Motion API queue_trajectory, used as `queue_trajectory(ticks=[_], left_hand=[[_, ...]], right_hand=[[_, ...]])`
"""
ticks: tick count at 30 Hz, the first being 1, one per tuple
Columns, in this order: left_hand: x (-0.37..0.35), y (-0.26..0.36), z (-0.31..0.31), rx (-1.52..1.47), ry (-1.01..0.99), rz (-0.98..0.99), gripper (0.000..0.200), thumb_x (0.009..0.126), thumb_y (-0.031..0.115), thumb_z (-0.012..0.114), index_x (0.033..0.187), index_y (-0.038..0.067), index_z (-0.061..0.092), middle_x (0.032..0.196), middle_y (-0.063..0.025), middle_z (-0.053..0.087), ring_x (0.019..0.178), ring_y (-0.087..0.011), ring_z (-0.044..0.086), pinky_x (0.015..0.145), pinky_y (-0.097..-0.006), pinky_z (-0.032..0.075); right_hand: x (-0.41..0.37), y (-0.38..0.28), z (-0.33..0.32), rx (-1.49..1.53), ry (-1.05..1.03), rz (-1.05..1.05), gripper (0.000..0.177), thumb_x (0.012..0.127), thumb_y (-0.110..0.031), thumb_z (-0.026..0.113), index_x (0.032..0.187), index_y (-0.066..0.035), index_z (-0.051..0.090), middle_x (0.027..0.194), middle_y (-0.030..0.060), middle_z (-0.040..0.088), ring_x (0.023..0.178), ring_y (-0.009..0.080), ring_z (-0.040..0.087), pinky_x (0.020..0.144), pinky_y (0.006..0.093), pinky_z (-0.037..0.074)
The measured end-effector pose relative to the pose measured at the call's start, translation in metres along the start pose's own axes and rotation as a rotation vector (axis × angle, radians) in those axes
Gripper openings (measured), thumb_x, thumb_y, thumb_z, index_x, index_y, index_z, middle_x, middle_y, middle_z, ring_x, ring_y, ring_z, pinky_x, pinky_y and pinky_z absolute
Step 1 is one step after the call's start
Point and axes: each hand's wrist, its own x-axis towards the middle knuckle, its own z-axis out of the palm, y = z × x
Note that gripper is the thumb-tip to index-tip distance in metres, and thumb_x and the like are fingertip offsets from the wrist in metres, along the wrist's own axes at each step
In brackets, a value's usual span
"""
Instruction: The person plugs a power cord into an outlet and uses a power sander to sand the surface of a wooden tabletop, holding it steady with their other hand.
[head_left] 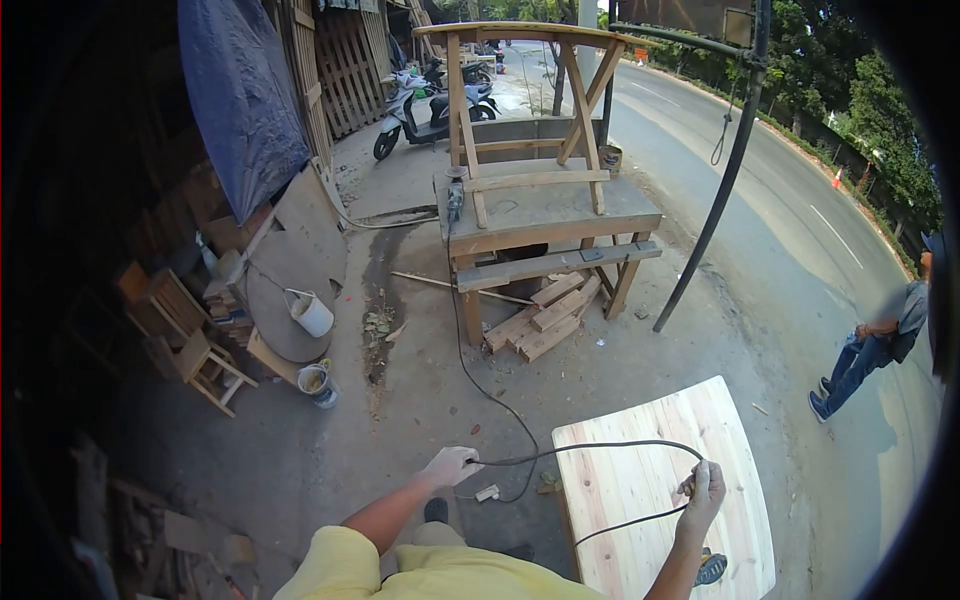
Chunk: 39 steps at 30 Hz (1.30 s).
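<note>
My left hand [447, 467] is closed on a black power cable [600, 444], gripping it near one end. From there the cable runs in a shallow arc over a pale wooden tabletop [655, 500] to my right hand [705, 490], whose fingers are closed around it. Below the right hand the cable loops back left across the boards. Near my right forearm, a dark tool [711, 568] rests on the tabletop, partly hidden by the arm. A white socket [487, 493] lies on the ground beside my left hand, joined to another dark cord [463, 350].
Ahead stands a wooden workbench [560, 225] carrying an upended wooden frame [540, 110] and a grinder-like tool [456, 195]. Lumber [540, 320] lies underneath. Buckets [312, 313] and a stool [205, 365] are at left. A person [880, 330] is at right, near a leaning pole [715, 220].
</note>
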Motion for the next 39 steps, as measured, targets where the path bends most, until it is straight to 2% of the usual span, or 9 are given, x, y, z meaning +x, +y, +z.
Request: queue_trajectory(ticks=[5, 13, 16, 21, 30, 32, 33, 35, 39], left_hand=[[-0.009, -0.026, -0.01, 0.081, 0.078, -0.018, 0.029, 0.093, 0.032, 0.066, 0.102, 0.004, 0.068, 0.098, -0.0203, 0.07, 0.096, -0.0399, 0.067, 0.084, -0.0464, 0.052], [-0.025, -0.046, -0.019, 0.073, 0.071, -0.146, 0.031, 0.093, 0.035, 0.066, 0.104, 0.007, 0.069, 0.101, -0.0173, 0.073, 0.098, -0.0377, 0.069, 0.086, -0.0465, 0.054], [-0.033, -0.054, -0.025, 0.071, 0.07, -0.181, 0.033, 0.094, 0.037, 0.066, 0.105, 0.006, 0.069, 0.103, -0.0184, 0.073, 0.099, -0.0392, 0.068, 0.086, -0.0468, 0.053], [-0.033, -0.046, -0.031, 0.052, 0.029, -0.212, 0.038, 0.095, 0.042, 0.064, 0.106, 0.006, 0.069, 0.107, -0.0199, 0.072, 0.101, -0.0413, 0.068, 0.087, -0.0471, 0.053], [-0.049, -0.062, -0.029, 0.038, -0.039, -0.385, 0.057, 0.091, 0.06, 0.066, 0.106, 0.004, 0.07, 0.1, -0.0195, 0.074, 0.094, -0.0381, 0.07, 0.085, -0.0451, 0.053], [-0.051, -0.082, -0.017, 0.085, -0.004, -0.389, 0.06, 0.089, 0.064, 0.067, 0.101, 0.005, 0.07, 0.089, -0.016, 0.074, 0.081, -0.0307, 0.07, 0.075, -0.0412, 0.055], [-0.051, -0.078, -0.022, 0.09, -0.003, -0.387, 0.06, 0.089, 0.064, 0.067, 0.101, 0.005, 0.07, 0.089, -0.016, 0.074, 0.081, -0.0307, 0.07, 0.075, -0.0412, 0.055], [-0.053, -0.059, -0.036, -0.018, -0.169, -0.628, 0.065, 0.085, 0.069, 0.068, 0.1, 0.006, 0.071, 0.087, -0.0139, 0.074, 0.083, -0.0292, 0.071, 0.076, -0.0405, 0.054], [-0.059, -0.085, -0.035, -0.093, -0.164, -0.605, 0.06, 0.081, 0.066, 0.075, 0.096, 0.007, 0.071, 0.079, -0.0081, 0.071, 0.073, -0.0196, 0.067, 0.069, -0.0358, 0.053]], right_hand=[[0.016, 0.017, -0.036, -0.012, 0.186, -0.074, 0.03, 0.105, -0.029, 0.058, 0.082, -0.01, 0.055, 0.063, -0.0056, 0.038, 0.055, 0.0028, 0.036, 0.051, 0.021, 0.034], [0.03, 0.045, -0.115, -0.007, 0.537, -0.039, 0.03, 0.105, -0.03, 0.059, 0.085, -0.008, 0.057, 0.063, -0.0053, 0.037, 0.053, 0.0035, 0.035, 0.048, 0.0208, 0.033], [0.038, 0.064, -0.157, -0.064, 0.586, -0.004, 0.03, 0.105, -0.029, 0.059, 0.086, -0.007, 0.058, 0.063, -0.0049, 0.037, 0.052, 0.0035, 0.036, 0.047, 0.0211, 0.033], [0.038, 0.099, -0.184, -0.244, 0.546, -0.07, 0.03, 0.105, -0.032, 0.059, 0.088, -0.008, 0.059, 0.064, -0.0044, 0.041, 0.051, 0.0027, 0.038, 0.044, 0.0219, 0.034], [0.025, 0.141, -0.21, -0.473, 0.464, -0.052, 0.033, 0.103, -0.029, 0.061, 0.08, -0.006, 0.059, 0.057, -0.003, 0.042, 0.046, 0.005, 0.04, 0.04, 0.024, 0.035], [0.025, 0.149, -0.212, -0.469, 0.324, -0.033, 0.033, 0.103, -0.025, 0.061, 0.079, -0.002, 0.058, 0.059, -0.0004, 0.044, 0.046, 0.0071, 0.039, 0.041, 0.026, 0.033], [0.024, 0.147, -0.208, -0.479, 0.31, 0.006, 0.033, 0.102, -0.023, 0.063, 0.076, -0.003, 0.057, 0.058, -0.0011, 0.043, 0.046, 0.0075, 0.039, 0.042, 0.0271, 0.032], [0.028, 0.16, -0.209, -0.516, 0.287, 0.025, 0.034, 0.102, -0.022, 0.064, 0.075, -0.003, 0.056, 0.058, -0.0011, 0.043, 0.045, 0.0078, 0.039, 0.042, 0.028, 0.031], [0.037, 0.189, -0.207, -0.613, 0.259, 0.057, 0.036, 0.096, -0.019, 0.069, 0.07, -0.001, 0.052, 0.057, 0.0019, 0.043, 0.05, 0.0122, 0.041, 0.048, 0.0344, 0.033]])
